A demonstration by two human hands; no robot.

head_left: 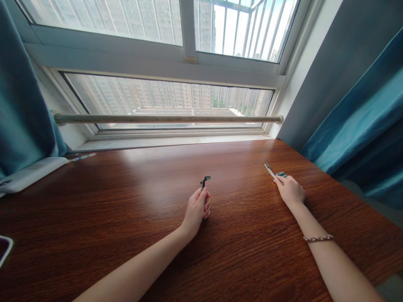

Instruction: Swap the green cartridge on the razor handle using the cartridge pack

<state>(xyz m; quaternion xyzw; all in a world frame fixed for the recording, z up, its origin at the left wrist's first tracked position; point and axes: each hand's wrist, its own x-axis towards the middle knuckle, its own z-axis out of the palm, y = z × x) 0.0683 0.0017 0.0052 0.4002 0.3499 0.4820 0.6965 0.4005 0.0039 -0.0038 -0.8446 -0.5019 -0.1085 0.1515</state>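
Observation:
My left hand (pixel 197 206) is closed around the handle of a black razor (pixel 204 181), held upright a little above the middle of the table. The razor's head, with a green strip, sticks out above my thumb and points right. Farther right, my right hand (pixel 290 189) is low at the tabletop, its fingers closed on a toothbrush (pixel 270 170). The pale toothbrush has its bristle end pointing away to the upper left. A small teal thing (pixel 281 174) shows just beyond my right fingers; most of it is hidden by the hand, and I cannot tell what it is.
The brown wooden table (pixel 126 218) runs to the window sill, below a horizontal rail (pixel 170 119). A white device (pixel 34 174) lies at the far left by a blue curtain (pixel 28 96). A white-rimmed object (pixel 9 247) enters at the left edge. Another blue curtain (pixel 355 126) hangs at right.

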